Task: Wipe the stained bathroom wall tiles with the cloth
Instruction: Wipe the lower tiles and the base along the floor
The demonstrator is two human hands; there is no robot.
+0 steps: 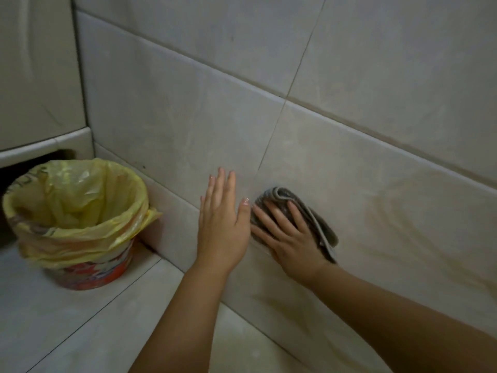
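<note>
A folded grey cloth [321, 224] lies flat against the low part of the beige wall tiles [403, 200]. My right hand [287, 235] presses it to the tile with straight, spread fingers. Just left of it, my left hand [223, 222] rests flat on the wall, fingers straight and pointing up, its thumb close to the cloth's left edge. Faint brownish streaks and stains show on the tile to the right of the cloth and below it.
A small bin [78, 232] lined with a yellow plastic bag stands on the tiled floor [80, 324] in the left corner. Behind it a tiled ledge [45, 146] juts out over a dark gap. Dark grout lines cross the wall.
</note>
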